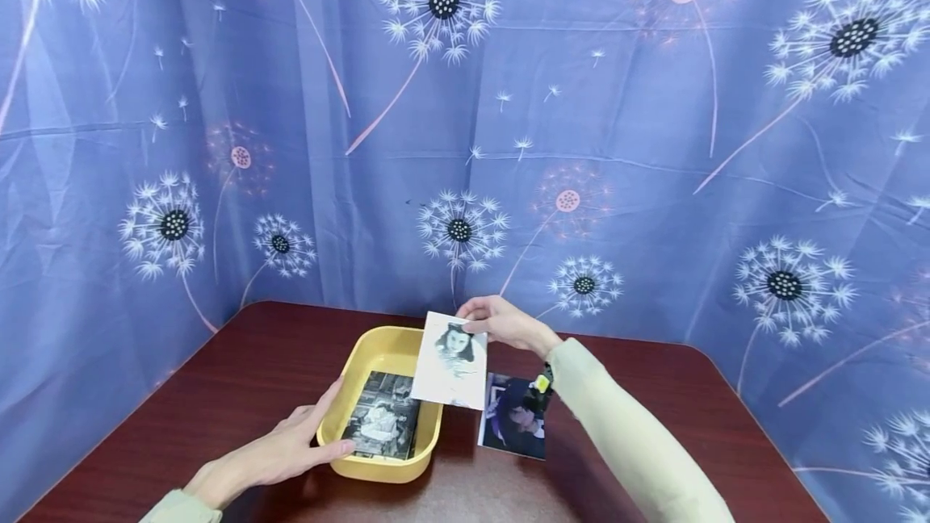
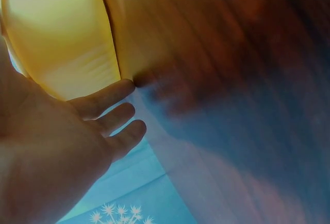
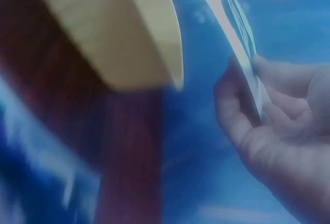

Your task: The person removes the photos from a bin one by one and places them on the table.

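My right hand (image 1: 501, 323) pinches a photo print (image 1: 449, 370) by its upper right corner, thumb in front and fingers behind. The print shows a dark-haired portrait on white and hangs tilted over the right rim of a yellow plastic bin (image 1: 388, 470). Edge-on in the right wrist view, the print (image 3: 242, 53) sits between thumb and fingers. Inside the bin lies a black-and-white photo (image 1: 381, 416). My left hand (image 1: 286, 442) rests along the bin's left side, thumb at the near rim; its fingers (image 2: 103, 100) are straight and spread in the left wrist view.
A dark colour photo (image 1: 514, 418) lies on the reddish-brown table (image 1: 625, 458) right of the bin, partly covered by the held print and the right wrist. A blue curtain (image 1: 654, 119) with dandelion patterns hangs behind the table and along both sides.
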The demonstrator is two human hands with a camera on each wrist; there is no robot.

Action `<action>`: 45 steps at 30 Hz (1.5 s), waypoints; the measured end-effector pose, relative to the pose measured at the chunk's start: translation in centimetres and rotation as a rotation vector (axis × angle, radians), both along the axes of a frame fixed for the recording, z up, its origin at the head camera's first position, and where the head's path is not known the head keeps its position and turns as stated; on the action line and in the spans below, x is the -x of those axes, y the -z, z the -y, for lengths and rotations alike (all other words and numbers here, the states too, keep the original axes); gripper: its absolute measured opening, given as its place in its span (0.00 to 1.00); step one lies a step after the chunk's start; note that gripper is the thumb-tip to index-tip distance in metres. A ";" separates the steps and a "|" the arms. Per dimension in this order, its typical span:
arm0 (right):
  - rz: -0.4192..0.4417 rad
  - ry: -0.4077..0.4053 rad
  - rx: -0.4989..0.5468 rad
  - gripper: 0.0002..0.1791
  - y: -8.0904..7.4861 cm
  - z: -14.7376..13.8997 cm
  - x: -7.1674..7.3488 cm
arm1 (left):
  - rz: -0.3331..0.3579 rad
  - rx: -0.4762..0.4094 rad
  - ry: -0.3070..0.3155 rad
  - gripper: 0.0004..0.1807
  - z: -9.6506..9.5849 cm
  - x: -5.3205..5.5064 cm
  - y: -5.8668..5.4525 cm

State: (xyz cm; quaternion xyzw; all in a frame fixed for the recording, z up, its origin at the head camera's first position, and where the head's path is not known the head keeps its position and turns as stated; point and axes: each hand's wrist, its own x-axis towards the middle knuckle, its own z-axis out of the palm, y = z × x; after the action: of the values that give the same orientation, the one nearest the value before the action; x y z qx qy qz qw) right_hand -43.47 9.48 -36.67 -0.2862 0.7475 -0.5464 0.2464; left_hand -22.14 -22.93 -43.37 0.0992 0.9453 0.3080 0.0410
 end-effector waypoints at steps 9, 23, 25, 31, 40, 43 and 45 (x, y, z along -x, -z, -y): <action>0.058 -0.064 -0.073 0.14 2.2 -9.9 0.3 | -0.009 0.003 -0.013 0.53 0.2 -0.1 0.0; 0.042 0.043 -0.188 0.12 7.7 -19.4 -1.1 | 0.035 -0.010 -0.021 0.54 0.5 -0.1 0.0; -0.006 0.075 -0.202 0.12 7.8 -19.5 -1.2 | 0.034 -0.008 -0.022 0.54 0.5 -0.1 0.0; -0.282 0.123 -0.304 0.08 7.2 -18.5 -1.8 | 0.025 0.000 -0.032 0.54 0.4 0.1 -0.1; -0.506 0.238 -0.525 0.08 7.5 -17.8 -2.5 | 0.024 0.002 -0.033 0.54 0.0 0.2 0.0; -0.607 0.214 -0.567 0.10 7.0 -17.2 -2.5 | 0.031 0.003 -0.039 0.54 0.0 0.2 0.0; -0.664 0.190 -0.562 0.11 6.3 -16.3 -2.3 | 0.036 0.000 -0.037 0.54 0.0 0.1 0.0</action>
State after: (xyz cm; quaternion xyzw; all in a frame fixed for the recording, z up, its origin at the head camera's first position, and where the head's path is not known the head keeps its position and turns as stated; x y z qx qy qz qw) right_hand -41.22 25.79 -42.94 -0.2982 0.9286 -0.2207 0.0101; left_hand -22.26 -22.89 -43.36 0.0760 0.9460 0.3107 0.0522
